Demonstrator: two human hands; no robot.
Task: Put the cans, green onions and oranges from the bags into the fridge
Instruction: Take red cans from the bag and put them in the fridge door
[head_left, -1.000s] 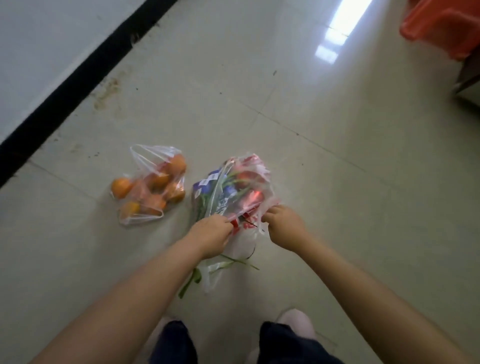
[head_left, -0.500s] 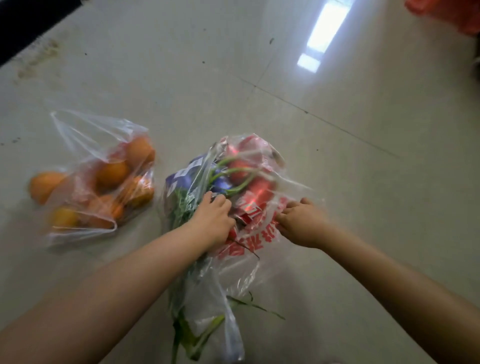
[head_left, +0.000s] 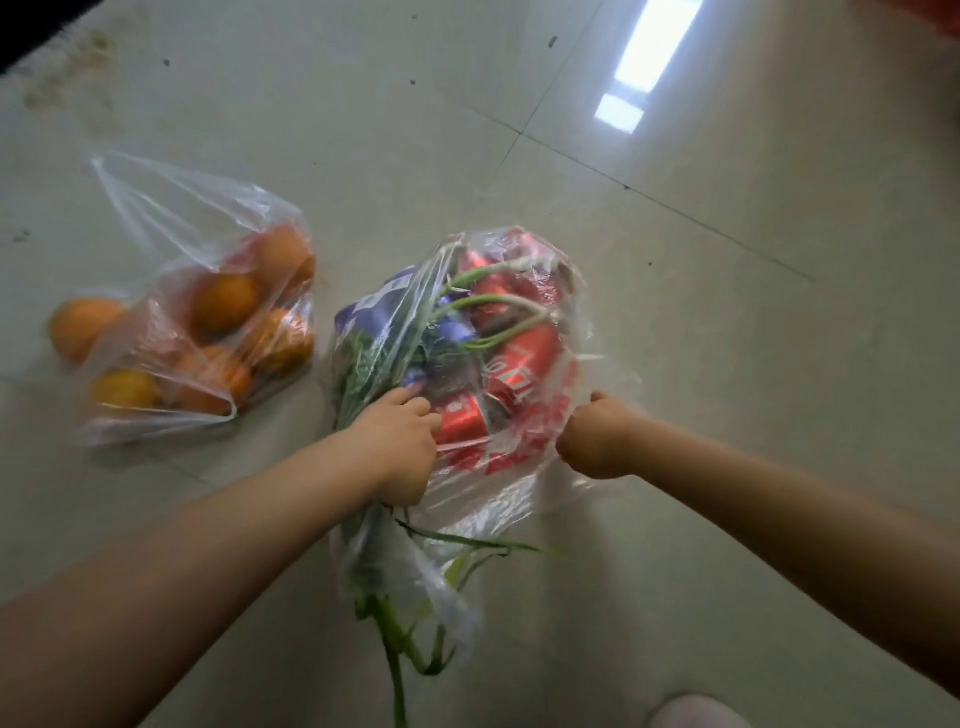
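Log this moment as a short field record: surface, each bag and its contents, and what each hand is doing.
surface: tiled floor
left bag: clear bag of oranges, untouched, one orange outside it
right bag: clear bag with red cans, a blue pack and green onions
left hand: closed on the bag's left side
right hand: fisted on the bag's right edge

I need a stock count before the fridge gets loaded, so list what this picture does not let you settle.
1. Number of cans: head view, they overlap under crumpled plastic and the left hand.
2. Number of oranges: head view, some are piled behind others in their bag.
3. Right hand grip: its fingers curl out of sight.
4. Fridge: outside the picture.
5. Can labels: blurred.
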